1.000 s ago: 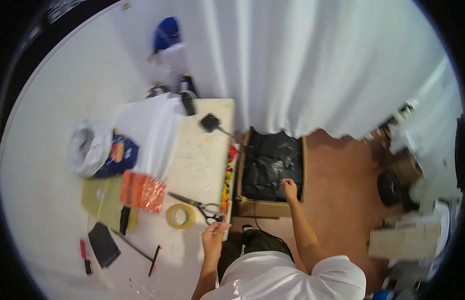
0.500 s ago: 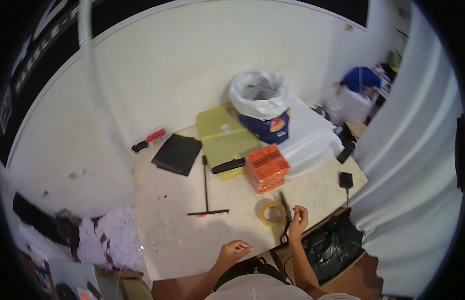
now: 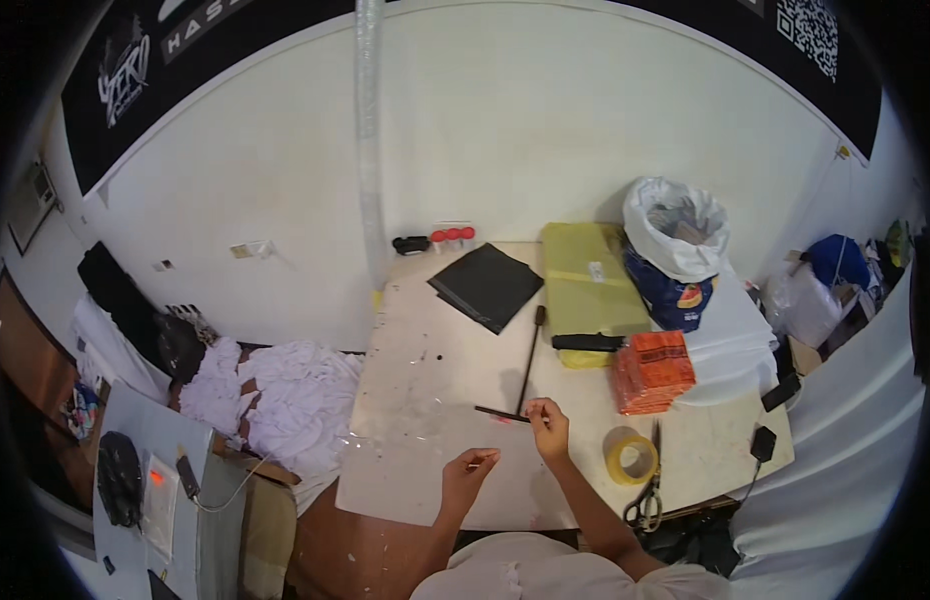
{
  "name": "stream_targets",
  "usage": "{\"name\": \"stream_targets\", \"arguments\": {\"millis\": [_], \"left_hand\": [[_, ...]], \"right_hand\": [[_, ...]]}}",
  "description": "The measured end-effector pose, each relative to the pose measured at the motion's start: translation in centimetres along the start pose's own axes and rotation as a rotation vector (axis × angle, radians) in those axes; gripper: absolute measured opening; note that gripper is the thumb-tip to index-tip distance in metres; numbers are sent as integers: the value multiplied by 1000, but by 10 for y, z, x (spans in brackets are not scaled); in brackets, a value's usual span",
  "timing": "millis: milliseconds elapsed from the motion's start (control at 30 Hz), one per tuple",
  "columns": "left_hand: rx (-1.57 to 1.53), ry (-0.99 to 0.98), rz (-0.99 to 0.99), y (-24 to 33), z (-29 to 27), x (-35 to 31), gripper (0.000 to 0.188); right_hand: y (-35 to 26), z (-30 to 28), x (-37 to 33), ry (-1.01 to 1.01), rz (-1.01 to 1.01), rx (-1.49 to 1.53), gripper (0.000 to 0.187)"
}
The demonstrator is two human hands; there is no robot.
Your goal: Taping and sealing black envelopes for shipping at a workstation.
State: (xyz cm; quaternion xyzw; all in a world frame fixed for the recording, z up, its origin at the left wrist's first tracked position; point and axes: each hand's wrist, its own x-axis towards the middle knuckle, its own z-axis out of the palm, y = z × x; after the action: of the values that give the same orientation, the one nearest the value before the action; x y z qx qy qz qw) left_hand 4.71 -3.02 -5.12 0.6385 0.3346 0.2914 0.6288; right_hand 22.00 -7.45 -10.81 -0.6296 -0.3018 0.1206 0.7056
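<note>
My left hand [image 3: 469, 480] is raised over the near edge of the table, thumb and fingertips brought together. Whatever it may pinch is too small to make out. My right hand [image 3: 548, 430] is also closed in a pinch, above the crossbar end of a black T-shaped tool [image 3: 528, 365], and hides part of that crossbar. I cannot tell whether anything is between its fingertips. To the right of it lie a roll of yellow tape [image 3: 615, 467] and a pair of scissors [image 3: 648, 500]. A stack of orange packets [image 3: 655, 372] in clear wrap sits beyond the tape.
Black sheets [image 3: 488, 287] and yellow plastic bags [image 3: 585, 280] lie toward the wall. A blue sack with a white bag [image 3: 675, 225] stands at the back right, near white sheeting [image 3: 735, 340]. Red-topped containers [image 3: 453, 236] line the back edge. White cloth [image 3: 300, 395] is heaped left.
The view has swung left, so the table things sit further right in it. My right hand has moved left, from beside the scissors to the T-shaped tool's crossbar.
</note>
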Motion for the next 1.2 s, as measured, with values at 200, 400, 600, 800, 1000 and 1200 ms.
{"name": "stream_targets", "arguments": {"millis": [200, 400, 600, 800, 1000, 1200], "left_hand": [[-72, 164, -32, 5, -41, 22, 15], [-179, 152, -54, 11, -57, 49, 18], [-205, 156, -146, 18, -43, 80, 15], [-294, 132, -200, 16, -36, 117, 19], [-273, 151, -235, 9, -22, 138, 16], [-276, 216, -234, -1, -13, 143, 20]], "right_hand": [[35, 68, 97, -267, -117, -271, 12], [77, 135, 175, -267, -68, -728, 31], [123, 126, 207, -201, -261, -1074, 32], [129, 134, 205, -98, -352, -1156, 20], [137, 128, 226, -191, -693, -1287, 10], [133, 128, 236, -178, -623, -1018, 6]]}}
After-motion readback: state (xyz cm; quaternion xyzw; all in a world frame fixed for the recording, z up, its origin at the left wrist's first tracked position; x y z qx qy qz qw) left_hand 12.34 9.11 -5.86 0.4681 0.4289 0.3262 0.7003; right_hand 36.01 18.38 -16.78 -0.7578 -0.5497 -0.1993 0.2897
